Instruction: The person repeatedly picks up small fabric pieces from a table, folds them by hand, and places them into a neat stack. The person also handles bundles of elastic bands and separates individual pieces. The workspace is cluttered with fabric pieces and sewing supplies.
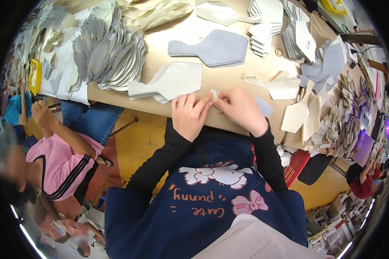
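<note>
At the table's near edge my two hands meet over a small whitish piece (214, 93), mostly hidden by the fingers. My right hand (240, 108) is closed, thumb and forefinger pinching it. My left hand (188, 116) has bent fingers, with the forefinger and thumb closed at the piece's left side. Its other fingertips lie by the lower corner of a stack of cream cut-out panels (173, 80). A flat pale grey piece (263, 105) sticks out beside my right wrist. Farther back lies a stack of grey-blue panels (220, 46) of like shape.
Bundled grey cut pieces (110, 52) fill the table's left. More stacked panels (263, 26) stand at the back right, near a tape roll (278, 52). Loose cream pieces (274, 84) and a handled tool (301, 93) lie right. A person in pink (65, 164) sits at left.
</note>
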The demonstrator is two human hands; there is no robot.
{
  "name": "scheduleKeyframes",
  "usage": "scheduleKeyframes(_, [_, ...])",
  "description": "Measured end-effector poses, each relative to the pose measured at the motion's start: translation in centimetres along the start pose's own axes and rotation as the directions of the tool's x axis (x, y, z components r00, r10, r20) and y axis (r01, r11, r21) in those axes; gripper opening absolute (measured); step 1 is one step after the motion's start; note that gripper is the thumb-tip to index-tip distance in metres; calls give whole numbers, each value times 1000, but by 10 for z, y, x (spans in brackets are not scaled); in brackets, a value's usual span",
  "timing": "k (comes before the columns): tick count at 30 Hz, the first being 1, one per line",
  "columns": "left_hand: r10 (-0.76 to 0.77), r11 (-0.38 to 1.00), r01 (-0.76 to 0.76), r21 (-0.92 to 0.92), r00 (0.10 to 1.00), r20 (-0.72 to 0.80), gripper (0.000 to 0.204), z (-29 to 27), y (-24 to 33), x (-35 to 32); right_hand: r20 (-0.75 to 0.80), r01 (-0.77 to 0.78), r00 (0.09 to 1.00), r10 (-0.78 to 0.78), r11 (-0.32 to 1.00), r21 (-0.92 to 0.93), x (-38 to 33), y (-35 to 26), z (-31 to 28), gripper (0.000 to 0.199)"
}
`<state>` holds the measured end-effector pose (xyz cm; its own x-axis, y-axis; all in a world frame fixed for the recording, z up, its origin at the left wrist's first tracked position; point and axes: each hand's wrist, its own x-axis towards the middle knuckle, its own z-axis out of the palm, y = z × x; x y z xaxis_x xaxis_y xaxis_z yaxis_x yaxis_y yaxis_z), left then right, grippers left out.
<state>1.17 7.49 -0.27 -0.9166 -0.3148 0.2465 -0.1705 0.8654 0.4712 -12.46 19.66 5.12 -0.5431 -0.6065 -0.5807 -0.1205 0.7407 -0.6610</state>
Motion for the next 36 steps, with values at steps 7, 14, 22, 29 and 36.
scheduleKeyframes(7, [-47,999,46,-23,998,-37,9,5,2,3,141,208,972,-188,968,-138,-38,30,-23,40])
scheduleKeyframes(14, [-68,997,66,-33,996,-61,9,11,0,0,409,-150,891,-195,725,672,-29,64,-24,56])
scheduleKeyframes(22, [-44,999,44,-3,997,-68,8,13,0,1,367,-89,910,-190,777,623,-29,68,-5,44])
scheduleKeyframes(29, [-51,998,50,-27,998,-25,11,10,1,1,465,-266,873,-146,657,706,-33,74,-7,40])
scheduleKeyframes(36, [-55,998,55,-25,998,-6,26,6,6,-1,317,-13,933,-172,861,508,-60,70,-16,32])
